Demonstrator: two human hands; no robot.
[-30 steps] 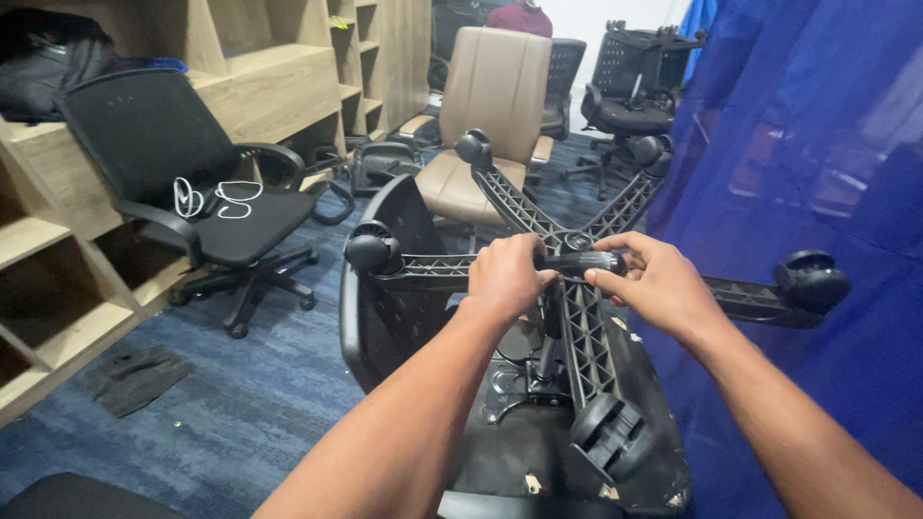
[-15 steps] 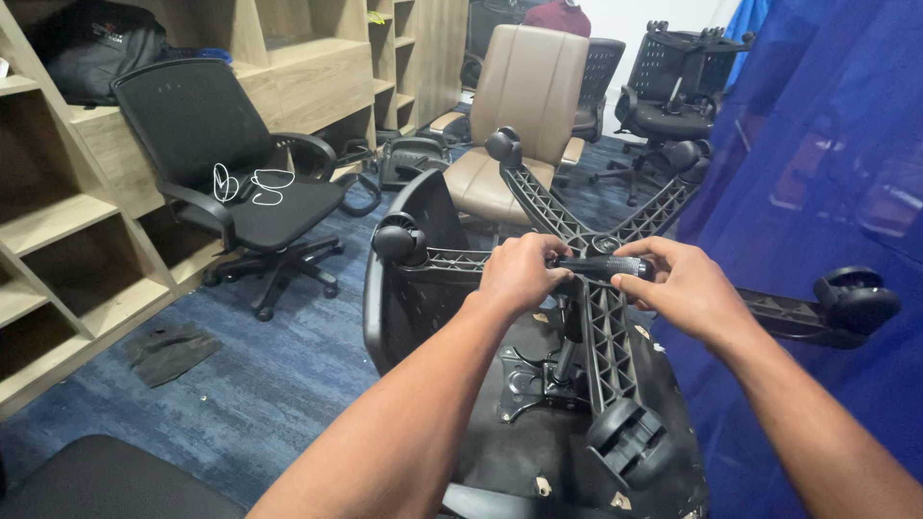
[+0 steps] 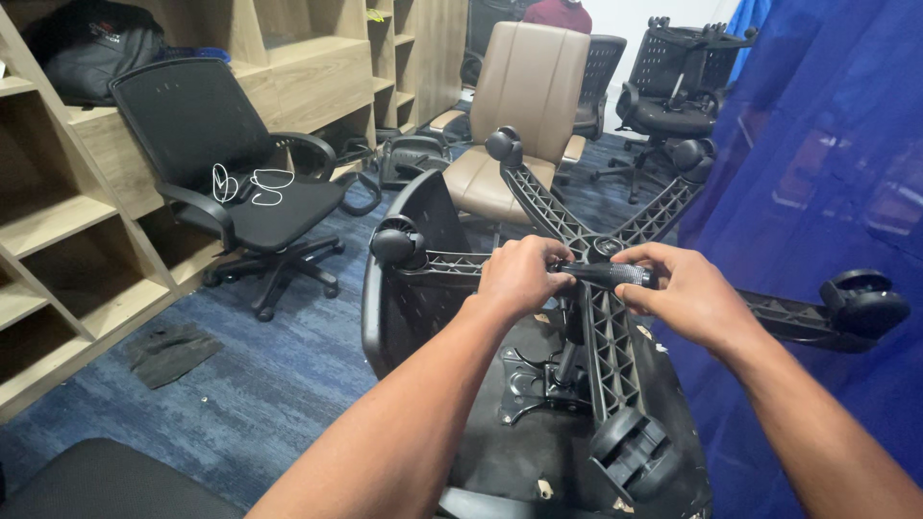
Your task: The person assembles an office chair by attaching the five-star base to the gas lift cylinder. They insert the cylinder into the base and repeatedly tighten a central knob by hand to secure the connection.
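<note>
An overturned black office chair lies in front of me, its five-armed wheel base [image 3: 604, 327] pointing up with casters [image 3: 397, 242] at the arm ends. My left hand [image 3: 520, 277] and my right hand [image 3: 687, 296] both grip a short black cylinder with a knurled metal end [image 3: 612, 274], held level over the hub of the base. The left hand is closed on its left end, the right on its right end. The underside of the chair seat [image 3: 538, 442] with its metal mechanism shows below.
A black mesh chair [image 3: 231, 183] with white cords on its seat stands at the left by wooden shelving [image 3: 67, 240]. A tan chair [image 3: 519, 106] is behind the base, more black chairs stand farther back. Blue fabric [image 3: 827, 192] hangs close on the right. Blue carpet covers the floor.
Over the second my view shifted left and slightly up, so the scene sits further right. Both hands stay closed on the cylinder over the hub, with small turns of the fingers.
</note>
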